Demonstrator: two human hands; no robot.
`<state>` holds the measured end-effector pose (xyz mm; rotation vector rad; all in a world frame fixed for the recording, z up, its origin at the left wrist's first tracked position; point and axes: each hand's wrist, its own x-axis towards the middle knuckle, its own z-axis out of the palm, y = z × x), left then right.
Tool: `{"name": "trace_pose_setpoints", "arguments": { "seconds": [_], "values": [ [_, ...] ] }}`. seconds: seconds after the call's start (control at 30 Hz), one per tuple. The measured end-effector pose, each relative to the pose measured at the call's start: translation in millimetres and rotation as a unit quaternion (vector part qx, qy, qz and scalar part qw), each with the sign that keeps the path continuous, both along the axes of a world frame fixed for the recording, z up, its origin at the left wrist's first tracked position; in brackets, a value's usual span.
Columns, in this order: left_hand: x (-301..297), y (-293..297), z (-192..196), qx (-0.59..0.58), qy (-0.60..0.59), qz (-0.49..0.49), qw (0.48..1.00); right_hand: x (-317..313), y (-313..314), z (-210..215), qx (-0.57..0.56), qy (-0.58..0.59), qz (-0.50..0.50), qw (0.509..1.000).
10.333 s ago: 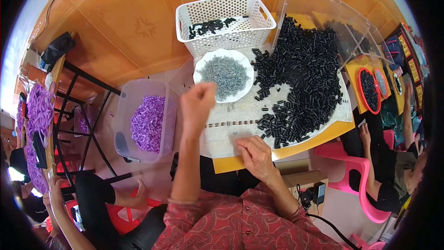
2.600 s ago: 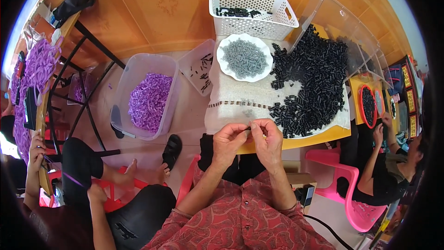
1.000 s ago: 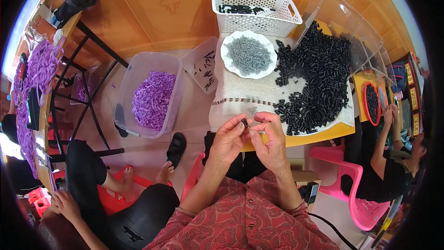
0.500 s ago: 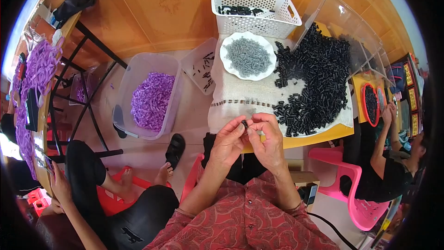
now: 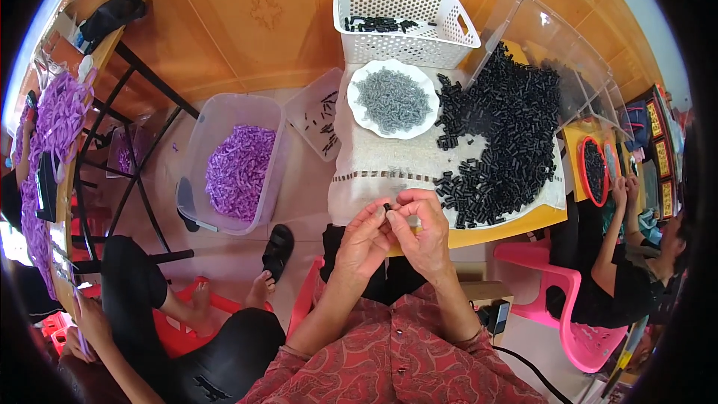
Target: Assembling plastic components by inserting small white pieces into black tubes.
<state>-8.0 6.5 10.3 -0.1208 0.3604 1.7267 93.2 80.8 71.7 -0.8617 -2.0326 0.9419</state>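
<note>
Both hands meet over the near edge of the cloth-covered table. Between the fingertips of my left hand is a small black cylindrical piece. My right hand pinches at the same piece from the other side, thumb and forefinger closed against it. Just beyond the hands, to the right, spreads a large heap of similar black cylinders. A white scalloped plate carries a pile of small clear-grey pieces, farther off on the white cloth.
A white perforated basket with some black pieces stands at the back; a clear bin leans right of it. At left, a clear tub holds purple strips. Co-workers sit on either side, one on a pink chair.
The whole view has shifted slightly, so the table sits a little lower and to the left. My hands still hold the small black piece together, fingers slightly repositioned.
</note>
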Motion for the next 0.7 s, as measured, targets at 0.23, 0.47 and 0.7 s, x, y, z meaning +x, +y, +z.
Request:
{"name": "trace_pose_setpoints", "arguments": {
  "seconds": [0.23, 0.47, 0.7],
  "values": [
    [-3, 0, -5, -0.022, 0.020, 0.008, 1.000, 3, 8, -3, 0.004, 0.003, 0.040, 0.999],
    [-9, -2, -3, -0.020, -0.004, -0.009, 1.000, 28, 53, -7, 0.043, -0.066, -0.078, 0.994],
    [-8, -2, -2, -0.022, 0.001, -0.008, 1.000, 59, 137, -35, 0.159, -0.194, -0.287, 0.925]
  ]
}}
